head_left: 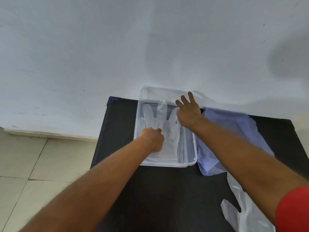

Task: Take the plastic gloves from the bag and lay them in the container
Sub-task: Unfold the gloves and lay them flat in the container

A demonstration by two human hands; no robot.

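a: the left hand (153, 139) is curled knuckles-up in the clear container (192, 148), so its fingertips are out of sight, and i can't tell whether they pinch the plastic glove (168, 129) under them.

b: the right hand (188, 113)?

a: its thumb and palm are hidden beneath it, over the container's far right corner. its fingers look smeared.

b: the bag (234, 129)?

a: the right forearm crosses it and hides its middle. nearer the body, a second clear glove (247, 213) runs off the bottom edge, and the red sleeve (292, 210) is cut by the right edge.
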